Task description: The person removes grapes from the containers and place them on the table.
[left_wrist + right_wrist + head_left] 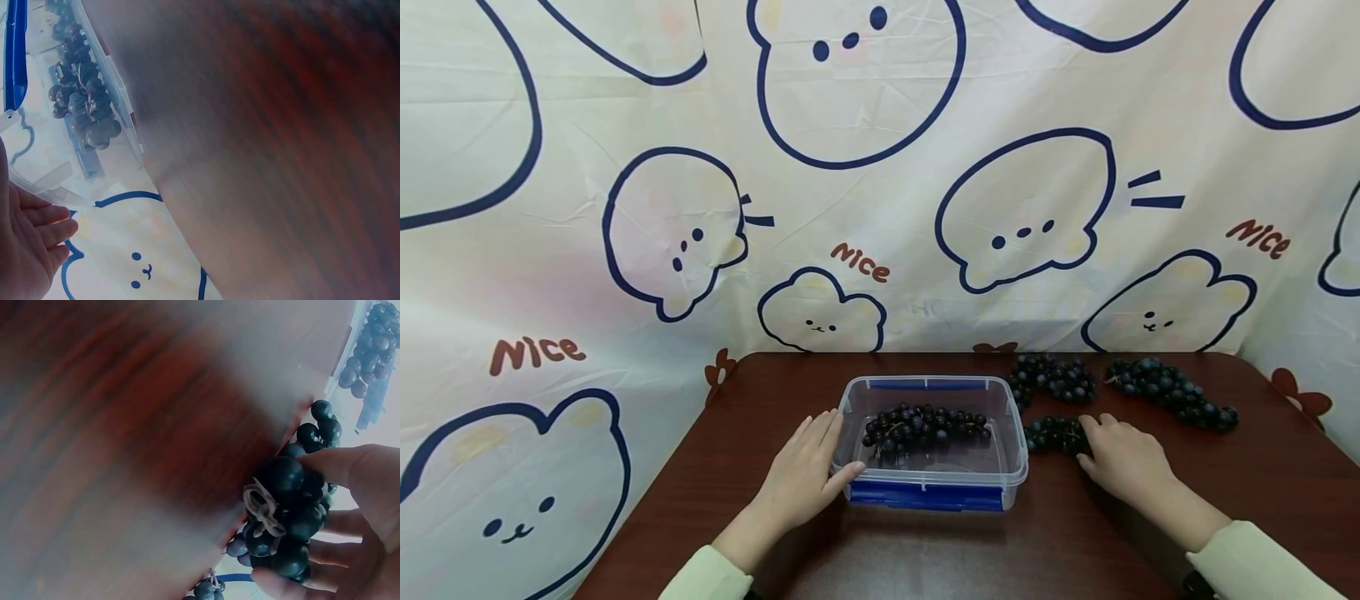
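A clear plastic container (925, 492) with blue clips stands on the table, and a bunch of dark grapes (917, 427) lies inside it. My left hand (805, 467) rests against the container's left side, fingers straight and thumb at the near corner. To the right of the container, my right hand (1123, 458) grips the end of another bunch of grapes (1051, 434). In the right wrist view the thumb and fingers curl round this bunch of grapes (284, 519), which has a pale stem.
Two more grape bunches lie farther back on the brown table (940, 558): one bunch (1060, 379) behind the gripped one, another bunch (1172, 392) at the far right. A patterned cloth (910, 208) hangs along the table's back edge.
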